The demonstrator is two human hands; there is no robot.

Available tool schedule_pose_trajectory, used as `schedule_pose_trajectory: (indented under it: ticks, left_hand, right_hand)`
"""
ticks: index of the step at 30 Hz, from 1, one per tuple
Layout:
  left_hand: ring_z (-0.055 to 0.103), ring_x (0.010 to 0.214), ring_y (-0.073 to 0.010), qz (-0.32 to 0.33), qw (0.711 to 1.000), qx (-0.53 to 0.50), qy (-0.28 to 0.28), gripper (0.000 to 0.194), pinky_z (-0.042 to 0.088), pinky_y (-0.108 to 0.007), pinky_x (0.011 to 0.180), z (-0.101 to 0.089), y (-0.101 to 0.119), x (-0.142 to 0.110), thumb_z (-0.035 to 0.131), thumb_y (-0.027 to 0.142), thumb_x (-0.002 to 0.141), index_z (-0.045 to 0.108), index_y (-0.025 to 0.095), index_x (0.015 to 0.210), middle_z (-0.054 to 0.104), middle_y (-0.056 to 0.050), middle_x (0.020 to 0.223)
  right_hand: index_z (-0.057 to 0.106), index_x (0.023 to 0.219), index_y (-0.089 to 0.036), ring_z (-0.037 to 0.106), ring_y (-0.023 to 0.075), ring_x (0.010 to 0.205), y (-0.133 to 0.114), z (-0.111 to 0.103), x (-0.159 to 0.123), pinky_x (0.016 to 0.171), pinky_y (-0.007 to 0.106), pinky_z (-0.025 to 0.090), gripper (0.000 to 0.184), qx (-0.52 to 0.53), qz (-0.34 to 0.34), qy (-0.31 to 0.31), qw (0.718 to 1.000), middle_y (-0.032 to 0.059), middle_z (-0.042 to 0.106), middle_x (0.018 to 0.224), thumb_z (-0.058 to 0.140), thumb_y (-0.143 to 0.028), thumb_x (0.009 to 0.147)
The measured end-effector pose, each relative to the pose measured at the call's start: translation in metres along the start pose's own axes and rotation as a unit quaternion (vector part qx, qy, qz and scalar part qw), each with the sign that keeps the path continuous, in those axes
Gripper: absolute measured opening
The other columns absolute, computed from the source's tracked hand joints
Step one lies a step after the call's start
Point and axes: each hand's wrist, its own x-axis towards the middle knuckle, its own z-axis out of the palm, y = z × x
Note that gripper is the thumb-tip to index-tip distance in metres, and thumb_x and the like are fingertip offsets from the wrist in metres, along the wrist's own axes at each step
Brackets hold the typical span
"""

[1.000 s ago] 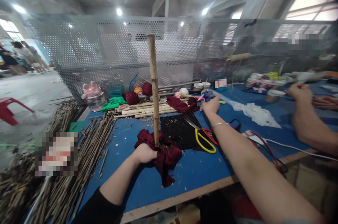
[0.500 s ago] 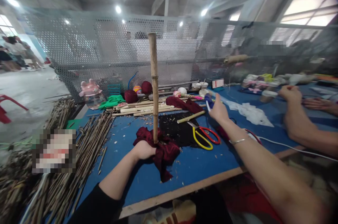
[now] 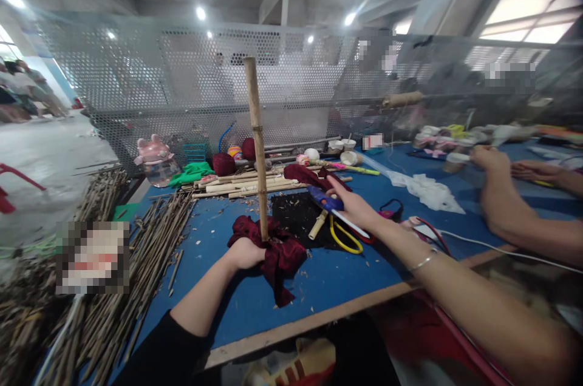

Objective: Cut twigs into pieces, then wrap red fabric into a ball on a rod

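My left hand (image 3: 246, 253) is closed on a bunched dark red cloth (image 3: 285, 252) low over the blue table. From the cloth a bamboo stick (image 3: 259, 137) rises upright, tilted slightly left at its top; its lower end is hidden in the folds. My right hand (image 3: 357, 207) grips a blue glue gun (image 3: 324, 196), whose white glue stick (image 3: 354, 225) sticks out at the back. The gun hovers right of the bamboo stick, apart from it. Beneath it lie a short bamboo piece (image 3: 317, 225) and scissors with a yellow handle loop (image 3: 346, 239), partly covered.
Thin dry stalks (image 3: 155, 252) are heaped at the left. Behind lie bamboo sticks (image 3: 241, 184), yarn balls (image 3: 224, 164) and a pink-lidded jar (image 3: 157, 161) before a perforated metal screen (image 3: 204, 82). A co-worker's hand (image 3: 489, 161) and white plastic (image 3: 426, 192) are at the right.
My right hand has brought the glue gun left and down, nearer the bamboo stick and over the scissors. The bamboo stick's top has leaned a little left. My left hand keeps its hold.
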Motion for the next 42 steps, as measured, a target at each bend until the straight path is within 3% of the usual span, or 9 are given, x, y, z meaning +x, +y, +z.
schedule_pose_trajectory:
  ticks: [9, 14, 17, 23, 26, 28, 31, 37, 42]
  left_hand:
    - [0.060, 0.098, -0.0231, -0.006, 1.000, 0.008, 0.011, 0.038, 0.041, -0.033, 0.097, 0.001, 0.003, 0.000, 0.060, 0.039, 0.069, 0.068, 0.012, 0.094, 0.069, -0.006, 0.099]
    - [0.060, 0.099, -0.0226, 0.007, 1.000, 0.003, 0.004, 0.038, 0.040, -0.031, 0.096, 0.001, 0.002, 0.001, 0.059, 0.040, 0.069, 0.068, 0.013, 0.095, 0.068, -0.005, 0.102]
    - [0.060, 0.099, -0.0225, -0.001, 1.000, 0.005, 0.006, 0.038, 0.040, -0.031, 0.096, 0.000, 0.000, 0.001, 0.059, 0.040, 0.069, 0.068, 0.013, 0.094, 0.068, -0.005, 0.101]
    - [0.057, 0.104, -0.0230, 0.010, 1.000, 0.003, 0.021, 0.042, 0.038, -0.033, 0.099, -0.005, -0.002, -0.001, 0.059, 0.040, 0.070, 0.066, 0.013, 0.101, 0.067, -0.004, 0.104]
    - [0.055, 0.106, -0.0234, 0.009, 0.999, -0.023, 0.036, 0.044, 0.038, -0.034, 0.099, -0.004, -0.001, -0.001, 0.057, 0.041, 0.073, 0.063, 0.011, 0.105, 0.065, -0.007, 0.109]
    - [0.053, 0.110, -0.0233, 0.022, 0.998, -0.036, 0.042, 0.045, 0.036, -0.034, 0.101, -0.002, 0.001, 0.000, 0.055, 0.041, 0.075, 0.061, 0.011, 0.107, 0.062, -0.008, 0.114]
    - [0.051, 0.113, -0.0218, 0.046, 0.997, -0.047, 0.048, 0.043, 0.034, -0.032, 0.104, 0.000, 0.006, 0.000, 0.054, 0.039, 0.077, 0.060, 0.012, 0.109, 0.060, -0.009, 0.117]
    - [0.049, 0.115, -0.0205, 0.050, 0.996, -0.040, 0.057, 0.045, 0.033, -0.033, 0.105, -0.001, 0.010, -0.004, 0.056, 0.036, 0.076, 0.056, 0.012, 0.114, 0.058, -0.008, 0.121]
    - [0.040, 0.125, -0.0220, 0.028, 0.998, -0.019, 0.045, 0.048, 0.023, -0.032, 0.110, -0.003, 0.009, -0.005, 0.055, 0.035, 0.075, 0.054, 0.016, 0.119, 0.050, -0.006, 0.131]
  right_hand:
    - [0.005, 0.143, -0.018, 0.062, 0.0227, 0.092, -0.010, 0.010, 0.000, 0.078, 0.029, 0.044, 0.086, -0.035, -0.003, -0.044, 0.998, 0.0086, 0.062, 0.110, 0.049, -0.012, 0.069]
    - [0.008, 0.142, -0.014, 0.062, 0.0288, 0.085, 0.019, -0.018, -0.004, 0.073, 0.036, 0.045, 0.079, -0.175, 0.163, 0.090, 0.967, 0.0160, 0.061, 0.111, 0.047, -0.015, 0.073]
    - [0.011, 0.141, -0.011, 0.063, 0.0291, 0.082, 0.038, -0.021, -0.001, 0.070, 0.036, 0.045, 0.075, -0.232, 0.238, 0.062, 0.941, 0.0205, 0.061, 0.107, 0.046, -0.012, 0.074]
    - [0.017, 0.139, -0.012, 0.052, 0.0337, 0.104, 0.040, -0.011, -0.002, 0.079, 0.042, 0.043, 0.086, -0.287, 0.189, -0.065, 0.937, 0.0218, 0.053, 0.117, 0.056, -0.008, 0.063]
    - [0.025, 0.137, -0.011, 0.046, 0.0380, 0.110, 0.011, -0.013, -0.006, 0.083, 0.049, 0.040, 0.080, -0.290, 0.191, -0.001, 0.938, 0.0246, 0.044, 0.127, 0.058, -0.012, 0.064]
    - [0.033, 0.133, -0.013, 0.043, 0.0362, 0.112, -0.021, -0.012, -0.010, 0.087, 0.048, 0.038, 0.067, -0.231, 0.146, 0.066, 0.960, 0.0227, 0.043, 0.128, 0.056, -0.016, 0.070]
    - [0.048, 0.120, -0.017, 0.056, 0.0234, 0.093, -0.075, 0.003, -0.014, 0.080, 0.036, 0.044, 0.043, 0.032, 0.079, -0.015, 0.996, 0.0124, 0.059, 0.109, 0.050, -0.032, 0.080]
    - [0.059, 0.101, -0.012, 0.059, 0.0152, 0.075, -0.123, 0.041, -0.009, 0.071, 0.027, 0.046, 0.047, 0.415, 0.084, -0.267, 0.866, 0.0032, 0.066, 0.087, 0.072, -0.034, 0.061]
    - [0.061, 0.077, -0.014, 0.057, 0.0109, 0.056, -0.114, 0.027, 0.001, 0.058, 0.023, 0.046, 0.019, 0.543, 0.177, -0.249, 0.782, -0.0008, 0.064, 0.065, 0.066, -0.025, 0.062]
